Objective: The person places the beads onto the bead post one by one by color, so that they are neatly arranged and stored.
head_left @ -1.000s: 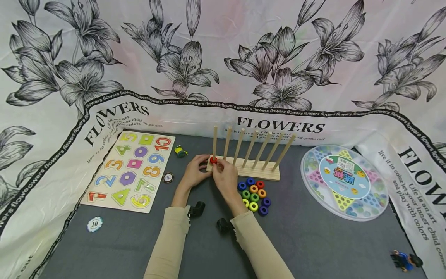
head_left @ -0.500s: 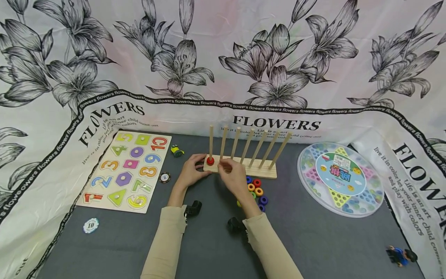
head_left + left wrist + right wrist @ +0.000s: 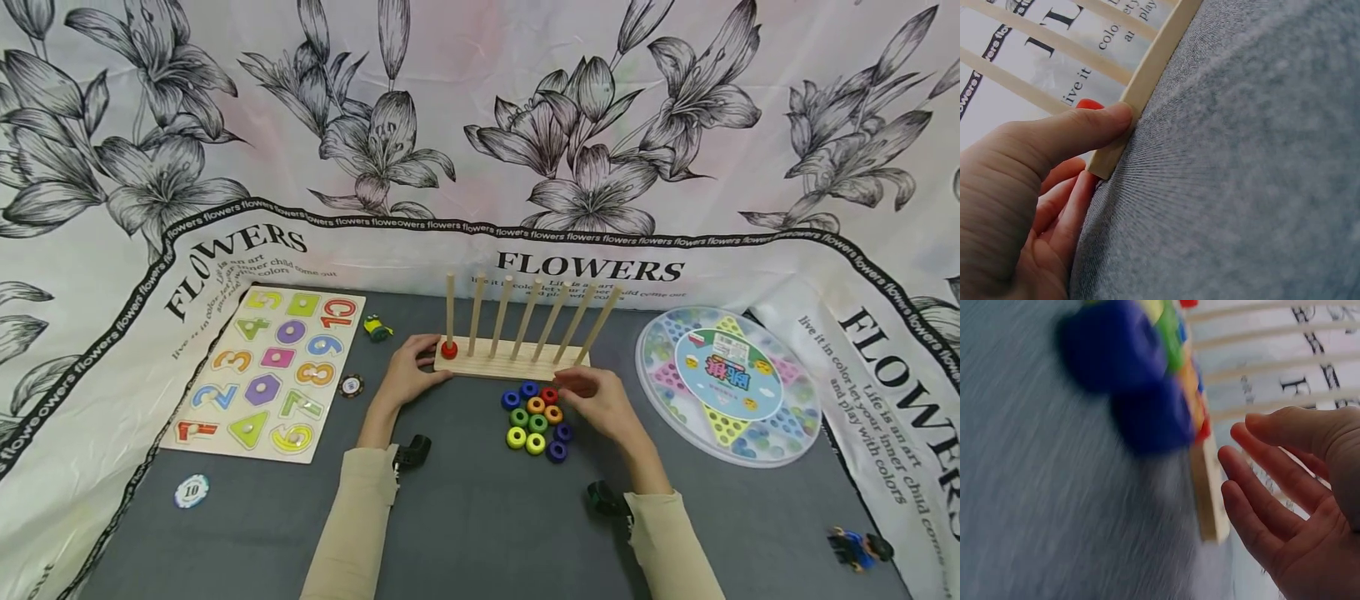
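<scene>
A wooden peg stand point(image 3: 517, 358) with a row of upright pegs stands on the grey cloth, one red ring point(image 3: 448, 350) low on its leftmost peg. My left hand point(image 3: 408, 373) grips the stand's left end; in the left wrist view its thumb point(image 3: 1085, 134) presses the front edge, other fingers round the end. My right hand point(image 3: 600, 402) is near the stand's right front, beside another red ring point(image 3: 550, 395). The right wrist view shows the fingers point(image 3: 1266, 506) loosely extended and apart, holding nothing. Blue, green, orange and yellow rings point(image 3: 537, 423) lie grouped before the stand.
A number puzzle board point(image 3: 266, 375) lies at left, with a black chip point(image 3: 351, 385), a small yellow-green toy point(image 3: 377, 328) and a white chip point(image 3: 192, 492) around it. A round game board point(image 3: 729, 385) and a small figure point(image 3: 860, 548) lie at right.
My right hand has left the leftmost peg and swung right past the rings, uncovering the red ring on that peg. My left hand stays at the stand's left end.
</scene>
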Demonstrator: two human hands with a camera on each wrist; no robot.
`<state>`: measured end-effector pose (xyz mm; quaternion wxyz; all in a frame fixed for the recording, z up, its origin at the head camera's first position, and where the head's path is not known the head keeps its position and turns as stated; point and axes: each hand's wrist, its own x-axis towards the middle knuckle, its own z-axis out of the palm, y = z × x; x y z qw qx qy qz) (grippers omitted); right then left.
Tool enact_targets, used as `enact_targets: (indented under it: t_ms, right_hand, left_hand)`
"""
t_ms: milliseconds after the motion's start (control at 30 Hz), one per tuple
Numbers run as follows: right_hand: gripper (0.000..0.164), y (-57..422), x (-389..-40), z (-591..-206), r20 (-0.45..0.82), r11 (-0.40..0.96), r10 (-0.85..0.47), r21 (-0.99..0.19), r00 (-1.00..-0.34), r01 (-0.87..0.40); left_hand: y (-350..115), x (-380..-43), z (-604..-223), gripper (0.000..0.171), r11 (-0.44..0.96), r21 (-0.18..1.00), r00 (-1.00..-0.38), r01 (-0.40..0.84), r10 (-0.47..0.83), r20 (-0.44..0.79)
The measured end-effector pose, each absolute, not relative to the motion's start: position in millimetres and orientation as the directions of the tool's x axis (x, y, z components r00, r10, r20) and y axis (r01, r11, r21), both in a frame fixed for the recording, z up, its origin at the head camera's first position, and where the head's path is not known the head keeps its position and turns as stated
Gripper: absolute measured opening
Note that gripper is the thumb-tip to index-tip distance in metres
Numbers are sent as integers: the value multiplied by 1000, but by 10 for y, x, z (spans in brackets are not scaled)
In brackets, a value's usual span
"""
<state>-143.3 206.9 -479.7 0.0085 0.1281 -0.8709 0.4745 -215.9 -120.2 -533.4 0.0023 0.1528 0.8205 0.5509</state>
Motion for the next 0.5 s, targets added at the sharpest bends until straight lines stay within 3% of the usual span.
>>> enact_targets:
  t_ms: [267,500]
  right_hand:
    - [29,2180,-1336,-4978,83,497,-238,-846,-968,-194]
    - [29,2154,-1400,-4954,75,501,-254,-842,-964,-197]
  left_hand:
    - [-1215,-2094,-5378,69,368,901,-957,228,256,138]
    - [-1189,-2130,-5334,68,345,898,-948,271,256,188]
